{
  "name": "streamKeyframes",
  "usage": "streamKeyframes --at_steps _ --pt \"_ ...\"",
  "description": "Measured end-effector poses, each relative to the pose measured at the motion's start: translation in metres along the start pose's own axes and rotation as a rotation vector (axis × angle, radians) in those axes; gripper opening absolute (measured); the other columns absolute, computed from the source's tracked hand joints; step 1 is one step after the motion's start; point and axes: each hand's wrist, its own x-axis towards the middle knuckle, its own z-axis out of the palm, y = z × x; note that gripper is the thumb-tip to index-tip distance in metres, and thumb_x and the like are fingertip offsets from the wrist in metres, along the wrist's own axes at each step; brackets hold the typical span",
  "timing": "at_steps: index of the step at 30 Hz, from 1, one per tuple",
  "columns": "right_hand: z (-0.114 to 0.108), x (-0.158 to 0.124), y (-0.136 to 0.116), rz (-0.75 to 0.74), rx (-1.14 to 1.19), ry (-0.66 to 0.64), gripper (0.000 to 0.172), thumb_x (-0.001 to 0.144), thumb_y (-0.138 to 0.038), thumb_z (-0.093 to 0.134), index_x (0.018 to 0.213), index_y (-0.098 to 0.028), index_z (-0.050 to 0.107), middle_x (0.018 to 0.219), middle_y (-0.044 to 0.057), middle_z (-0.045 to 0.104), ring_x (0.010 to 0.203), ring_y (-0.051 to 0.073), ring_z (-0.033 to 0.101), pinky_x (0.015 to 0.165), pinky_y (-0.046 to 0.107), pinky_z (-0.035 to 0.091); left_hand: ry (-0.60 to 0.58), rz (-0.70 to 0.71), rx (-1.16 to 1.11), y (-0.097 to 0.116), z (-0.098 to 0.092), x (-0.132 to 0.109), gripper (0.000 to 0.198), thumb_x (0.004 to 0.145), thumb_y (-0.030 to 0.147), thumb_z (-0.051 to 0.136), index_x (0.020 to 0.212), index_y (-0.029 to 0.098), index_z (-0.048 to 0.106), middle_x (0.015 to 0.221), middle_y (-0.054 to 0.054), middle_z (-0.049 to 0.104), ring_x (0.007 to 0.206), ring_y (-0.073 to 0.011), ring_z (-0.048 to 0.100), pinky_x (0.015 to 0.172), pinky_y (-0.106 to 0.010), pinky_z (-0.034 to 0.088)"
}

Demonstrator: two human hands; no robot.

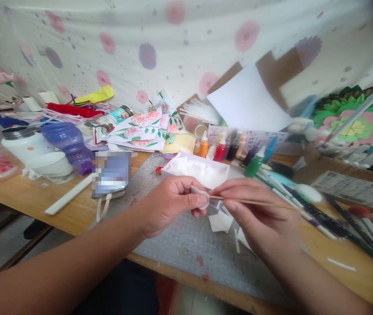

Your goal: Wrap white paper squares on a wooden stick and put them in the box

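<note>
My left hand (179, 199) is closed, thumb and fingers pinching a small piece of white paper (200, 192) over the work mat. My right hand (255, 210) grips a thin wooden stick (255, 202), whose tip meets the paper at my left thumb. Its other end points right, past my knuckles. Just behind both hands stands a white box (196, 168) with fluffy white stuff inside. White paper scraps (221, 222) lie on the mat below my right hand, which partly covers them.
A grey cutting mat (179, 258) covers the wooden table's front. Paint bottles (219, 151) stand behind the box. At left are a phone (111, 175), a white cup (50, 167) and a blue-purple bottle (64, 142). Pens (317, 218) and a cardboard box (350, 179) sit at right.
</note>
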Motion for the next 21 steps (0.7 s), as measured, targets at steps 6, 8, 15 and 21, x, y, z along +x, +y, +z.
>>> streamKeyframes --at_steps 6,8,15,21 --pt "0.0 -0.001 0.001 -0.01 -0.073 -0.001 0.025 0.079 -0.004 0.064 0.091 -0.024 0.072 0.087 0.004 0.075 0.082 0.018 0.07 0.071 0.032 0.057 0.011 0.029 0.134 0.001 0.001 0.002 0.011 0.079 0.023 0.067 0.076 0.014 0.061 0.067 0.001 0.063 0.061 -0.0096 0.054 0.061 -0.024 0.041" --pt "0.001 -0.001 0.002 -0.004 -0.091 0.012 0.024 0.079 -0.006 0.064 0.09 -0.025 0.072 0.087 0.004 0.075 0.082 0.019 0.07 0.071 0.034 0.058 0.122 0.083 0.256 0.003 0.002 0.001 0.012 0.079 0.024 0.067 0.08 0.015 0.06 0.069 0.002 0.061 0.064 -0.0108 0.053 0.062 -0.024 0.041" --pt "0.002 -0.001 0.006 -0.012 -0.122 0.073 0.022 0.079 -0.006 0.065 0.09 -0.025 0.072 0.085 0.003 0.075 0.082 0.018 0.07 0.073 0.034 0.058 0.299 0.222 0.562 0.009 0.009 -0.004 0.027 0.082 0.035 0.059 0.064 0.016 0.054 0.061 0.003 0.05 0.06 -0.0117 0.045 0.058 -0.025 0.036" --pt "0.007 -0.001 0.012 -0.01 -0.156 0.096 0.016 0.079 -0.01 0.066 0.084 -0.023 0.073 0.079 0.003 0.076 0.077 0.019 0.071 0.069 0.033 0.059 0.227 0.065 0.322 0.005 0.016 0.003 0.019 0.078 0.031 0.06 0.069 0.014 0.059 0.067 -0.001 0.059 0.065 -0.0134 0.054 0.066 -0.027 0.044"
